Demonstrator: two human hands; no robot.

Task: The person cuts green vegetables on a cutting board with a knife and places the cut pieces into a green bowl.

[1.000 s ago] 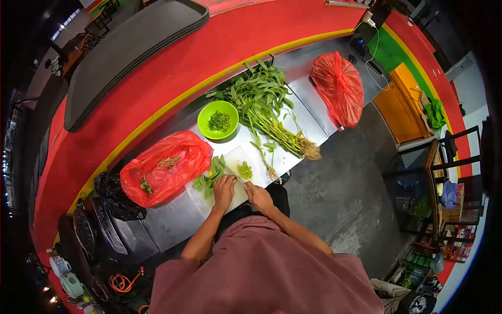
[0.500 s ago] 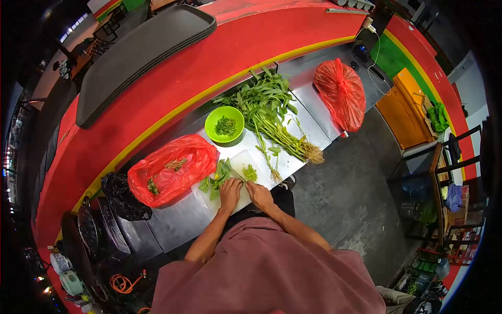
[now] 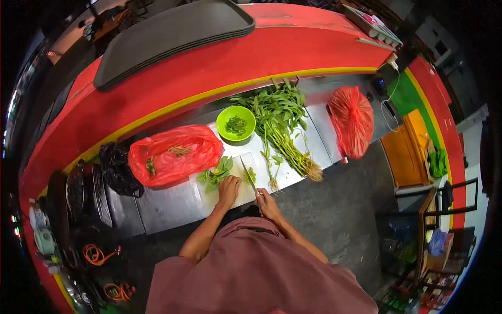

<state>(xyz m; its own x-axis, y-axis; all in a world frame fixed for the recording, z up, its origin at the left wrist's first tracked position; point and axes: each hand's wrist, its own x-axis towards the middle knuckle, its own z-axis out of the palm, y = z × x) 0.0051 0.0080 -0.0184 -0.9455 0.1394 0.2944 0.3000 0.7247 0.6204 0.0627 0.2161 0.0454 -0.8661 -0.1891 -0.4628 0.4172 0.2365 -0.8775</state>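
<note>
My right hand (image 3: pixel 269 204) is wrapped round the handle of a knife (image 3: pixel 247 171), whose blade points away from me over the cutting board. Curled fingers of my left hand (image 3: pixel 229 190) press on the stem end of a bunch of leafy greens (image 3: pixel 218 171) on the white cutting board (image 3: pixel 243 198). Just right of the blade lies a small heap of chopped green stems (image 3: pixel 252 174), partly covered by the knife. Behind the board stands a lime-green bowl (image 3: pixel 249 113) with chopped greens (image 3: pixel 236 125) inside.
Long-stemmed greens with roots (image 3: pixel 285 138) lie right of the bowl on the metal table (image 3: pixel 164 212). An open red plastic bag (image 3: pixel 175 157) and a black bag (image 3: pixel 119 170) are at left; a tied red bag (image 3: pixel 351 123) is at right. Dark trays (image 3: pixel 172 39) rest on the red ledge.
My right hand has drawn back to the right with the knife, away from my left hand, and the blade now shows fully. My left hand stays at the greens. The view has turned slightly.
</note>
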